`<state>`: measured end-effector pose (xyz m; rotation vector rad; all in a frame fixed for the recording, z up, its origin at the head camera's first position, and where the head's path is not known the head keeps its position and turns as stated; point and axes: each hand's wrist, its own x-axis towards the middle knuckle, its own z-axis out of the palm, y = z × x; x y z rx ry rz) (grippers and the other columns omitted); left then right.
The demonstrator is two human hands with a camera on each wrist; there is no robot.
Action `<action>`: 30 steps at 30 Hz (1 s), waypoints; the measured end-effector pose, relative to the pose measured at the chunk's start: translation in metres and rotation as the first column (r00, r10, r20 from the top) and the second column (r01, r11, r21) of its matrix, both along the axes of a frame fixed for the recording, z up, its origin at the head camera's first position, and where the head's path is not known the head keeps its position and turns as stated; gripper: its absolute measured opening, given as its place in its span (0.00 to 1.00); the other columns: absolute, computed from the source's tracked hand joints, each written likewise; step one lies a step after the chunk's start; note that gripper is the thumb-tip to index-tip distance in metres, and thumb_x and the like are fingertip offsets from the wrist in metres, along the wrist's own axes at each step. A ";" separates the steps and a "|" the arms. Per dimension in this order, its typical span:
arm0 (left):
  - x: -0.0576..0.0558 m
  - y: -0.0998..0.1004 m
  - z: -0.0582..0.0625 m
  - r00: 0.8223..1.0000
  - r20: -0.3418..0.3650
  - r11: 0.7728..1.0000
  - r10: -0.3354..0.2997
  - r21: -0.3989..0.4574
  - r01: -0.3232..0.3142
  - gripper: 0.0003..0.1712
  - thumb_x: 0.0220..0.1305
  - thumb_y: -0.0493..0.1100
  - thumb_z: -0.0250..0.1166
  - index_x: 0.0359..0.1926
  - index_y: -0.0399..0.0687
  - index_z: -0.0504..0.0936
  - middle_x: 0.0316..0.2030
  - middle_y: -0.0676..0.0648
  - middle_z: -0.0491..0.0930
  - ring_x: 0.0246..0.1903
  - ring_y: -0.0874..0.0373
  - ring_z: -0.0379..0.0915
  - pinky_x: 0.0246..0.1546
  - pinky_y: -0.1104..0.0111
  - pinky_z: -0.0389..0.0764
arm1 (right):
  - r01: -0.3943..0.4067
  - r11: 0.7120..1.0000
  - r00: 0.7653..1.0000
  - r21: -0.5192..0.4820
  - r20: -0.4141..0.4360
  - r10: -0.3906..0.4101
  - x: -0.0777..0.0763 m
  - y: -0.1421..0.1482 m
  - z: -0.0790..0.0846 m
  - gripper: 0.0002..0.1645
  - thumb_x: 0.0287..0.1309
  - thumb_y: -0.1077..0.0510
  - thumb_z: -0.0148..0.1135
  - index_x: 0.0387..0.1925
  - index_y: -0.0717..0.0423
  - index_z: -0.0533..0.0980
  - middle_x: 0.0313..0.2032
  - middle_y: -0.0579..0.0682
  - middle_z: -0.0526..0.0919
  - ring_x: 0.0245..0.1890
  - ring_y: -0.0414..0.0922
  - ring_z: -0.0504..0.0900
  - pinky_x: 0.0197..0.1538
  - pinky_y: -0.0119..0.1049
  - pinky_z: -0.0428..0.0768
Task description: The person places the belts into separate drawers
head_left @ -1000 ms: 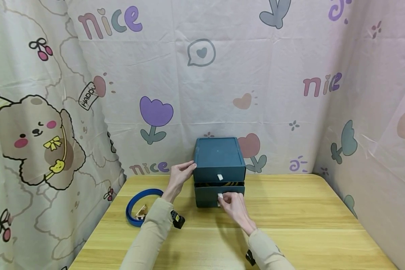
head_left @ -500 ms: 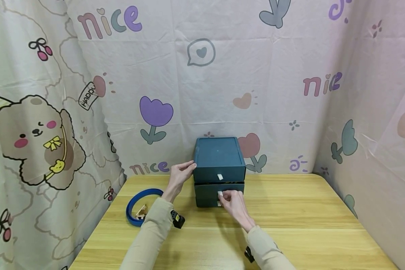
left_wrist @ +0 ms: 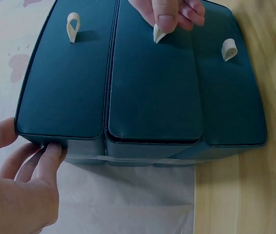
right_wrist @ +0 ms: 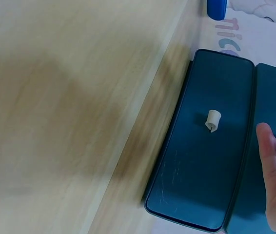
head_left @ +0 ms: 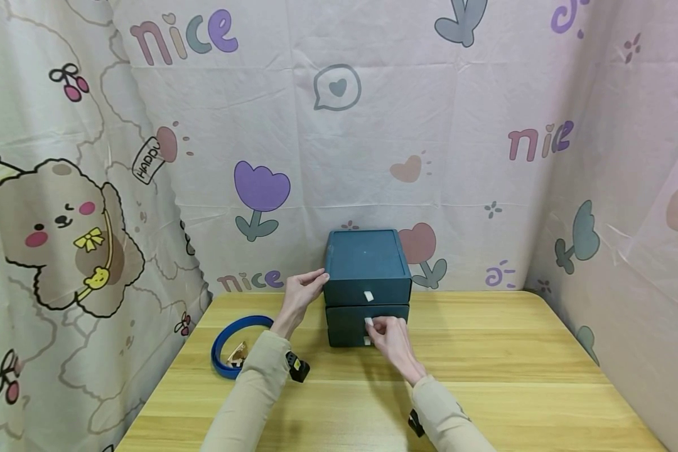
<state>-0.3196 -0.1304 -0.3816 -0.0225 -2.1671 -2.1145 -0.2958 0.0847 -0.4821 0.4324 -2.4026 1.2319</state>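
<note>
One teal drawer box [head_left: 367, 276] with three drawers and three white pull tabs stands at the table's [head_left: 486, 376] far edge. Left hand [head_left: 301, 295] lies flat against its side; right hand [head_left: 390, 336] pinches the middle tab [left_wrist: 158, 34]; bottom drawer partly hidden

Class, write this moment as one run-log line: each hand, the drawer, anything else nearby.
left hand braces drawer box side | right hand pinches middle drawer tab | drawer looks shut | blue ring lies apart, left

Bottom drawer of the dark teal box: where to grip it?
Grip the small white loop tab centred on the front of the dark teal bottom drawer, coming straight from the front. Its face is smooth and flush, with no other handle.
</note>
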 end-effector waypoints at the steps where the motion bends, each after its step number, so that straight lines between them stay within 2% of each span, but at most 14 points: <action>1: 0.000 0.000 0.000 1.000 0.000 1.000 -0.001 0.001 0.001 0.23 0.69 0.39 0.65 0.62 0.35 0.79 0.64 0.33 0.76 0.65 0.42 0.73 0.64 0.55 0.75 | 0.000 1.000 1.000 -0.001 0.006 0.000 0.000 0.000 0.001 0.07 0.58 0.63 0.69 0.25 0.58 0.87 0.19 0.45 0.86 0.18 0.31 0.74 0.23 0.24 0.71; 30: 0.000 0.000 0.000 1.000 -0.002 1.000 0.007 0.010 -0.007 0.23 0.68 0.39 0.65 0.61 0.34 0.80 0.62 0.33 0.78 0.64 0.43 0.74 0.64 0.54 0.75 | 0.020 1.000 0.999 -0.020 0.034 -0.020 -0.002 -0.003 0.002 0.06 0.59 0.63 0.69 0.27 0.59 0.87 0.22 0.48 0.87 0.21 0.35 0.80 0.25 0.24 0.75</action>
